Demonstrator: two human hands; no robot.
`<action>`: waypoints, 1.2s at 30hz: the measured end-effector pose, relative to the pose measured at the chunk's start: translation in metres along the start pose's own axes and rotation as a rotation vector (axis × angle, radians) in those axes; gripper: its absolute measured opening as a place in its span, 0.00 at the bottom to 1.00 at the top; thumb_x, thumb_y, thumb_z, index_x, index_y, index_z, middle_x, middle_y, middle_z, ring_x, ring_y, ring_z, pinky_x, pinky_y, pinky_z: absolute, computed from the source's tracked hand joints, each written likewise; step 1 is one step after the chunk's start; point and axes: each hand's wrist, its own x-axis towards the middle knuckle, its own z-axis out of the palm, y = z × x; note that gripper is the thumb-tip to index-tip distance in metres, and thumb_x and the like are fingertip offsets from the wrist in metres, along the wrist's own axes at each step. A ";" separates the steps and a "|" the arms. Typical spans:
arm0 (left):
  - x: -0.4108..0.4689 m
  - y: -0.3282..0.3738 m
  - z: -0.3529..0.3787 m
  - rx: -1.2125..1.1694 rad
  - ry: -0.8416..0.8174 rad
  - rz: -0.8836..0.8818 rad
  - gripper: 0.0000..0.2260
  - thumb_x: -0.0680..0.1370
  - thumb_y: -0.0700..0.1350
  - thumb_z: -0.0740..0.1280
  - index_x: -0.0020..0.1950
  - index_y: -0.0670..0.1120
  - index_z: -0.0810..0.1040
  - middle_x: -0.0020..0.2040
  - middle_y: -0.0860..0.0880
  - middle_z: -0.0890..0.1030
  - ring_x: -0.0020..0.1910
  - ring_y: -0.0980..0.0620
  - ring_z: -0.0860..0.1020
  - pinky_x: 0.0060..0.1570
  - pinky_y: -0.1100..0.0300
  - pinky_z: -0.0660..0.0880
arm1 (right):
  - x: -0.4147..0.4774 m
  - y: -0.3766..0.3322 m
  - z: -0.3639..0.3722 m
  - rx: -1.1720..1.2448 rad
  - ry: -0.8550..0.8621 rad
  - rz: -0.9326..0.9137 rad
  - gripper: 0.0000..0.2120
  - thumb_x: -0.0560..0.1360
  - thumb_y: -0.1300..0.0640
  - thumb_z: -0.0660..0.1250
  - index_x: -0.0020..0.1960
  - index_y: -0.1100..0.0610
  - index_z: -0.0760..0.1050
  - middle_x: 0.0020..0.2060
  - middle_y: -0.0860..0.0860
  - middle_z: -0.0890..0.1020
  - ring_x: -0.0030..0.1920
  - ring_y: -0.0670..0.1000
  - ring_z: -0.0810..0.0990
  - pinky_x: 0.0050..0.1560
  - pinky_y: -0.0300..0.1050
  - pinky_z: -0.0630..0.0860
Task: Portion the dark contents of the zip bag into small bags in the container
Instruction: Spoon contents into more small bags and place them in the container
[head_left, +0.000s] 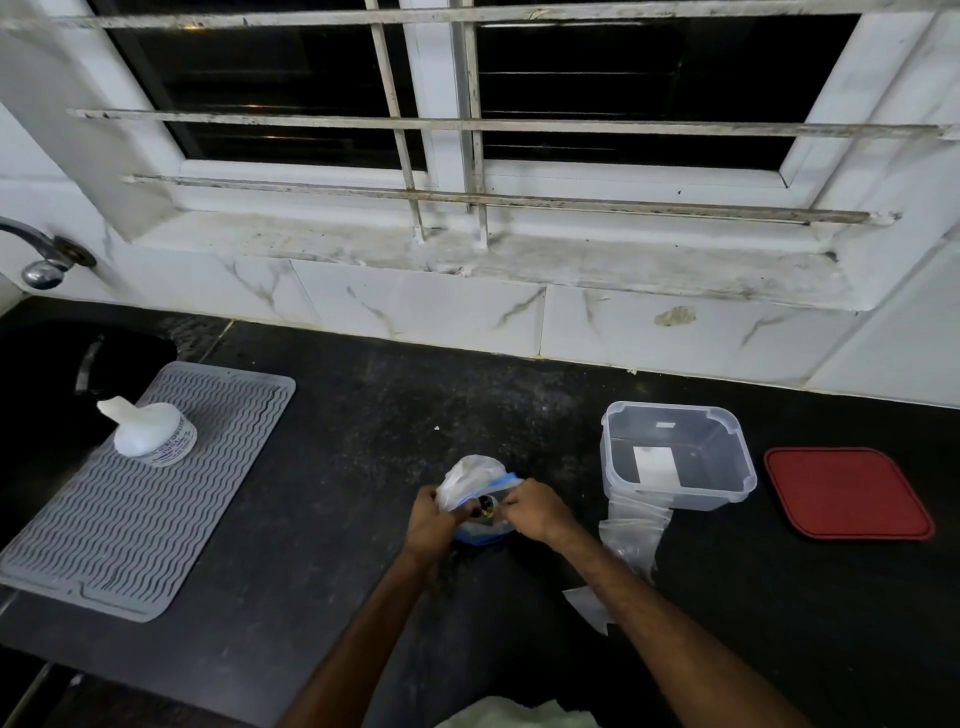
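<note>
A clear zip bag (470, 480) with a blue zip edge stands on the black counter near the front middle. Dark contents (485, 503) show through its mouth between my hands. My left hand (428, 522) grips the bag's left side and my right hand (535, 509) pinches its right edge. To the right stands a clear square container (618, 457) with a white paper slip inside. A clear small plastic bag (631, 535) lies flat in front of the container.
A red lid (847, 493) lies right of the container. A grey ribbed mat (140, 493) at the left carries a white bottle (150, 431). A dark sink (47, 395) and a tap (41, 254) are at far left. A white paper scrap (589, 608) lies near my right forearm.
</note>
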 end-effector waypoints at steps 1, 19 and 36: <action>0.000 0.000 0.000 -0.001 -0.025 0.001 0.23 0.71 0.35 0.75 0.62 0.39 0.69 0.55 0.41 0.79 0.51 0.45 0.80 0.41 0.58 0.79 | 0.000 0.001 0.001 0.038 -0.015 0.012 0.11 0.71 0.51 0.69 0.49 0.55 0.84 0.44 0.51 0.84 0.44 0.50 0.82 0.50 0.47 0.80; 0.010 -0.012 0.000 -0.100 0.195 -0.033 0.20 0.71 0.37 0.75 0.59 0.37 0.73 0.53 0.39 0.81 0.45 0.46 0.81 0.35 0.57 0.77 | -0.011 -0.002 -0.010 0.304 -0.111 0.007 0.07 0.74 0.56 0.67 0.44 0.56 0.83 0.25 0.49 0.76 0.23 0.46 0.68 0.24 0.37 0.65; -0.031 -0.008 -0.009 -0.100 0.050 0.158 0.40 0.72 0.44 0.76 0.75 0.45 0.53 0.72 0.48 0.65 0.65 0.51 0.71 0.59 0.57 0.73 | -0.051 0.017 -0.064 0.409 -0.268 -0.075 0.13 0.80 0.50 0.63 0.51 0.55 0.84 0.26 0.46 0.68 0.26 0.43 0.62 0.26 0.36 0.58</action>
